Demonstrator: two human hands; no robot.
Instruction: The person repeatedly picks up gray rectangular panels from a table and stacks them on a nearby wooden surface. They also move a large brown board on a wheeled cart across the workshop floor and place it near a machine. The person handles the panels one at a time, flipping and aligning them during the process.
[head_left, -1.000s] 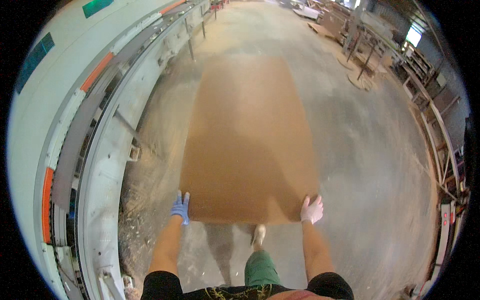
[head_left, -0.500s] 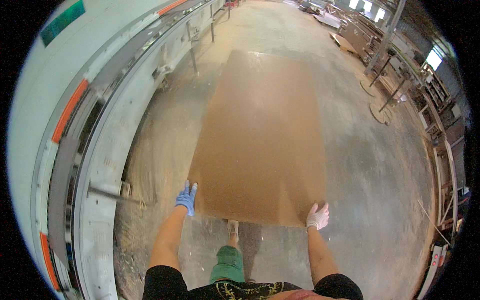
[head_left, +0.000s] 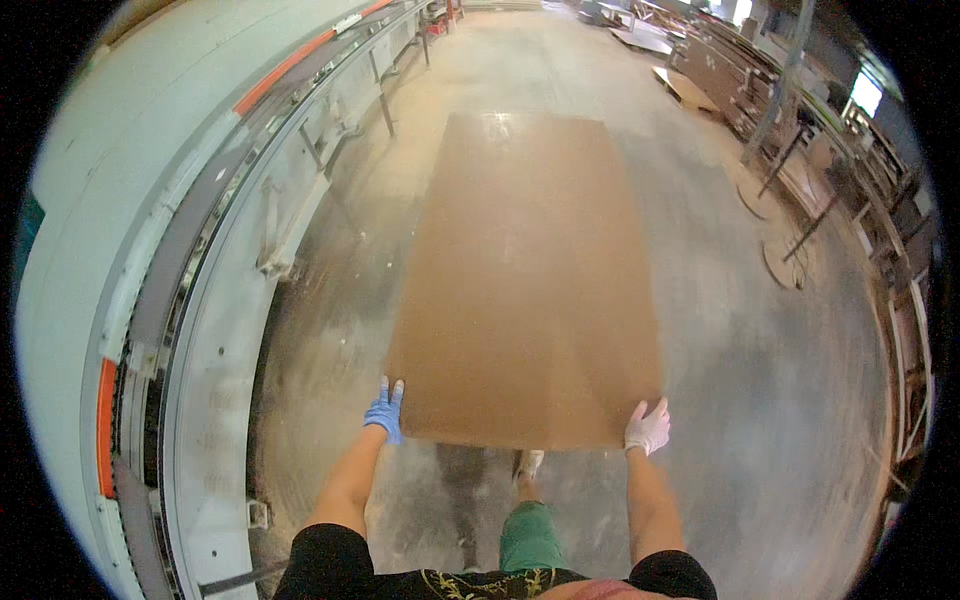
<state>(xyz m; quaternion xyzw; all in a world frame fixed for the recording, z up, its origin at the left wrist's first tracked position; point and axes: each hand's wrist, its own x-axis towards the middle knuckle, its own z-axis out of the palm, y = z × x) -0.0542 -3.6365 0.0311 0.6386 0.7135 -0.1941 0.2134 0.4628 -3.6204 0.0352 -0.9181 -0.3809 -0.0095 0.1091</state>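
A large flat brown board (head_left: pixel 525 290), rectangular and smooth like fibreboard, stretches out ahead of me above the floor. My left hand (head_left: pixel 384 412), in a blue glove, grips its near left corner, with fingers showing along the side edge. On the near right corner, my right hand (head_left: pixel 648 427) in a whitish glove is closed, fingers over the edge. The undersides of both grips are hidden by the board. Both arms reach forward, and one of my feet shows just below the near edge.
Along the left runs a long pale machine (head_left: pixel 215 330) with a rail, orange strips and support legs. On the right stand stacked boards (head_left: pixel 725 80), a slanting post (head_left: pixel 785 85), round-based stands (head_left: pixel 785 262) and racks. Dust lies on the concrete floor (head_left: pixel 760 380).
I have walked forward with the board; the machine and the stands have slid back past me. The other foot now shows in front. Both hands keep their hold at the corners.
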